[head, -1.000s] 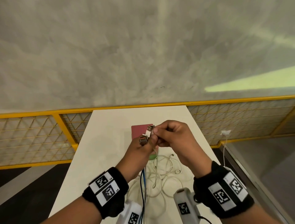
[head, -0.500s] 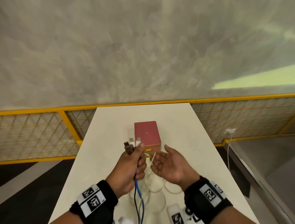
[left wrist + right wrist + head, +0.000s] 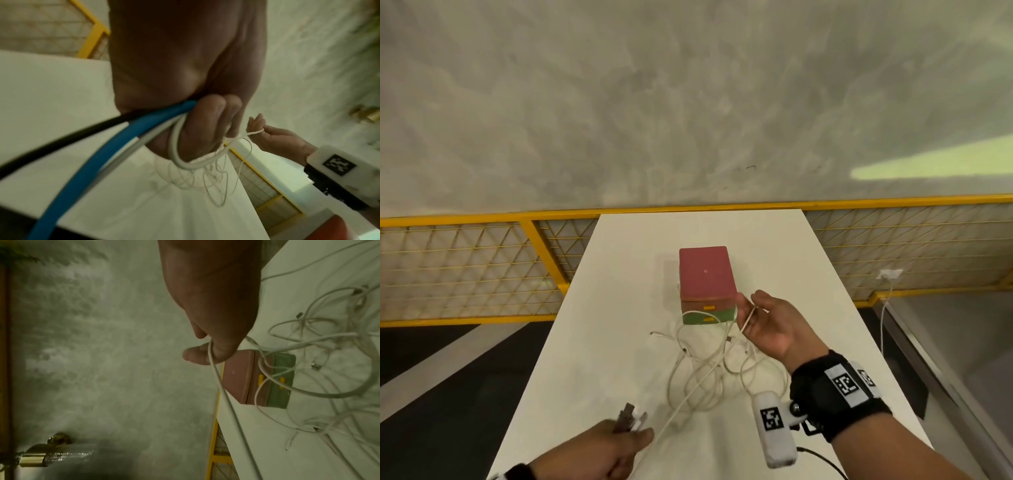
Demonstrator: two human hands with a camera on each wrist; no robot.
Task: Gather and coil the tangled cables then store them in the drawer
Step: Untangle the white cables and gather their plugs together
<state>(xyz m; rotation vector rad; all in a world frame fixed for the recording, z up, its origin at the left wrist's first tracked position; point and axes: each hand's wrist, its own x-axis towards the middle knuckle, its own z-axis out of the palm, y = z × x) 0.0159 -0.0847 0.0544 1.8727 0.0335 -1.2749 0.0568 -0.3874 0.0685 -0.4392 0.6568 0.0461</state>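
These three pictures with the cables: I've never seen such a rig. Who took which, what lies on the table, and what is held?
No machine here: a person works bare-handed, with one camera on the head and one strapped to each wrist. The head view looks down on a white table with a small drawer box, its drawers shut, and a tangle of white cables. The left hand grips a bundle of cable ends; its wrist view shows black, blue and white cables in the fist. The right hand pinches one white cable, stretched between the hands.
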